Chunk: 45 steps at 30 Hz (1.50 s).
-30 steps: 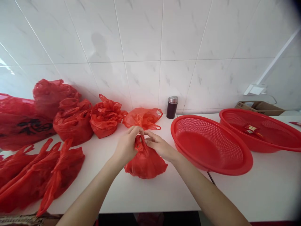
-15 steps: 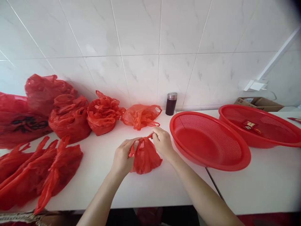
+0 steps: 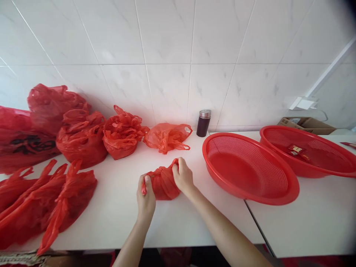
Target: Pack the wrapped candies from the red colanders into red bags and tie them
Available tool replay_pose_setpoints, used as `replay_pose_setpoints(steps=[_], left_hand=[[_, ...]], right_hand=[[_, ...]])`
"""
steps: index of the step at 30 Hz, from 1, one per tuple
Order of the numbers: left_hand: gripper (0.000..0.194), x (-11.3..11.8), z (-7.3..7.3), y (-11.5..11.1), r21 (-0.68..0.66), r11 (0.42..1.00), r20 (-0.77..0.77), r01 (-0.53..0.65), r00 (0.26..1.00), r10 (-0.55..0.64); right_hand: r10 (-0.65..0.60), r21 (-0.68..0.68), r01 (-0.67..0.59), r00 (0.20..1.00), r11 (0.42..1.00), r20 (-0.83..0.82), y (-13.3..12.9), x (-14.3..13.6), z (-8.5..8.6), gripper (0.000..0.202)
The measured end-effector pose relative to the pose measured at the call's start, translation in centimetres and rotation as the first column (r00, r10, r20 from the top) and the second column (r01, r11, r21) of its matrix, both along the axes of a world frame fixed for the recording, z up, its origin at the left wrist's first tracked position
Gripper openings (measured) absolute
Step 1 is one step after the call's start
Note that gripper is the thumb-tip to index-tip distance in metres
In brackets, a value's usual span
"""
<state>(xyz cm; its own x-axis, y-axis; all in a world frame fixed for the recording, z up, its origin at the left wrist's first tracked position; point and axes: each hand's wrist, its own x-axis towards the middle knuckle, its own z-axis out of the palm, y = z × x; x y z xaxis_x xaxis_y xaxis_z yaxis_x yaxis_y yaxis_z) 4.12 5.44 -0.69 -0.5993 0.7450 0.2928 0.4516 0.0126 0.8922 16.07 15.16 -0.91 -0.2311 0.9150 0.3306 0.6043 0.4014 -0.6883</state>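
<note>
A filled red plastic bag (image 3: 164,185) rests on the white table in front of me, its top pulled out sideways between my hands. My left hand (image 3: 146,194) grips the bag's left side, the thumb pressed along the gathered plastic. At the upper right corner, my right hand (image 3: 183,174) is closed on the bag's other end. What the bag contains is hidden. Just behind it lies a loose, flat red plastic bag (image 3: 167,137), and no hand touches it.
Several full red bags (image 3: 80,141) stand at the back left, with more tied bags (image 3: 75,200) in front. An oval red basket (image 3: 250,198) is close to my right; a second basket (image 3: 311,172) holds a small packet. A dark flask (image 3: 203,124) stands by the tiled wall.
My hands have spread the top of the bag apart and lowered it. The bag looks wider and flatter, and my right hand has come down slightly.
</note>
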Motion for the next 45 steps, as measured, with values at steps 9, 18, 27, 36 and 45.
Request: replay_pose_setpoints(steps=[9,18,27,36,45], left_hand=[[0.029,-2.8,-1.4,4.4,-0.352,0.930,-0.252,0.105,0.946,-0.203],[0.033,-4.7,-2.5,8.4,-0.504,0.853,-0.291,0.134,0.904,-0.314],[0.041,-4.7,-2.9,9.7,-0.556,0.829,-0.356,0.051,0.887,-0.294],[0.043,-4.5,-2.9,10.4,-0.572,0.821,-0.420,0.003,0.858,-0.296],[0.039,-4.2,-3.0,10.6,-0.564,0.825,-0.449,-0.026,0.848,-0.281]], right_hand=[[0.027,-0.074,-0.003,0.943,0.997,0.330,3.0,0.8,-1.7,0.026],[0.000,-0.126,0.060,0.904,0.990,0.428,6.4,0.5,-2.8,0.026],[-0.036,-0.120,0.097,0.900,0.988,0.435,7.6,0.0,-3.7,0.030],[-0.086,-0.070,0.132,0.886,0.989,0.456,8.1,-0.4,-4.3,0.028],[-0.125,-0.044,0.162,0.880,0.986,0.458,7.9,-0.6,-4.6,0.026]])
